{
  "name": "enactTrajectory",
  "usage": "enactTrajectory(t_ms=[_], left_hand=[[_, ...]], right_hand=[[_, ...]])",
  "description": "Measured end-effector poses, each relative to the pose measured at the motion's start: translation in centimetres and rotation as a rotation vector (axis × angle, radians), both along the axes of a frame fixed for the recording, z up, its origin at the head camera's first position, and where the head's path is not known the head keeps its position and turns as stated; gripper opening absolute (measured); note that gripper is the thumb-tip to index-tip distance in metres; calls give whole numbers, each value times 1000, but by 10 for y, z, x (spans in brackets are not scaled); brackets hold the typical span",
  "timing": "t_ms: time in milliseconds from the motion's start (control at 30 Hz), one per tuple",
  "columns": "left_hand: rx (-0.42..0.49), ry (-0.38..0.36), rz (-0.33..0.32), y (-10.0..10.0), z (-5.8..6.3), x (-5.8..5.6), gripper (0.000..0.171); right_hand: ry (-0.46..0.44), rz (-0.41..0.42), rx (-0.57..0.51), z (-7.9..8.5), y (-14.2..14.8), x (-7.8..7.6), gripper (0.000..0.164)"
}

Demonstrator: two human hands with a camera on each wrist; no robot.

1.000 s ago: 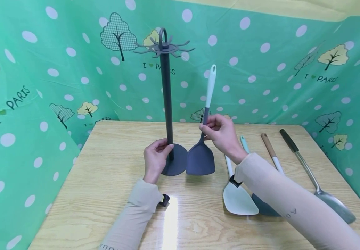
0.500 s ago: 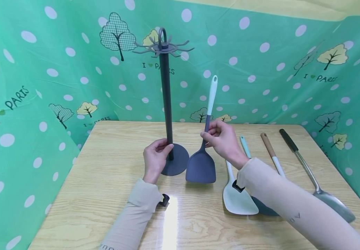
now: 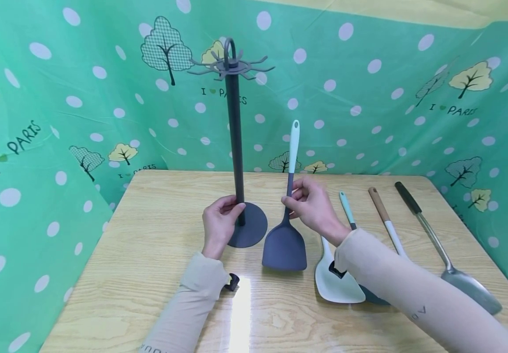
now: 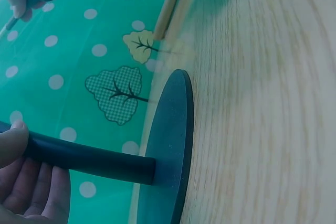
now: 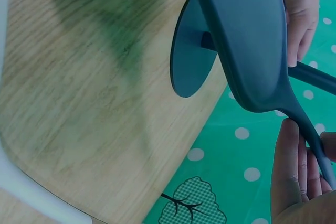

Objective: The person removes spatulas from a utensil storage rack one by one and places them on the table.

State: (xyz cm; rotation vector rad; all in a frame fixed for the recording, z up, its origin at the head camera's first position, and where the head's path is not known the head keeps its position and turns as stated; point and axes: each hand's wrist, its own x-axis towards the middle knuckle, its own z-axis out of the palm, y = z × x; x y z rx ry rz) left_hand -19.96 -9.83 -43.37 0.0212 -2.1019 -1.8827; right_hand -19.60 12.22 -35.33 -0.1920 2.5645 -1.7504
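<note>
My left hand (image 3: 219, 223) grips the black pole (image 3: 235, 137) of an upright utensil stand just above its round base (image 3: 254, 225). Thin hooks (image 3: 233, 68) ring the stand's top, all bare. My right hand (image 3: 313, 206) pinches the dark neck of a spatula (image 3: 285, 249), held upright with its mint handle up and its wide dark blade down, to the right of the base. In the right wrist view, the spatula's blade (image 5: 252, 40) partly covers the stand's base (image 5: 189, 56). The left wrist view has the fingers (image 4: 44, 187) around the pole.
On the wooden table (image 3: 148, 245), to the right, lie a white spatula (image 3: 335, 282), a mint-handled utensil (image 3: 346, 208), a brown-handled one (image 3: 379, 206) and a metal turner (image 3: 432, 240). My right sleeve hides parts of them. Patterned green cloth (image 3: 104, 98) hangs behind.
My right hand has lowered the spatula toward the table, its handle now standing more upright. My left hand and the stand have stayed in place.
</note>
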Motion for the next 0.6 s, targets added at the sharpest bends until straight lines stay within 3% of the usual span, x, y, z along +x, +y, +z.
enactTrajectory(t_ms=[267,600], left_hand=[[-2,-11,3,0,-1,-1,21],[-7,-10,5,0,-1,-1,21]], right_hand=[[-59,-14,53,-6,0,4,27],[-85,33,102,-12,2,7,27]])
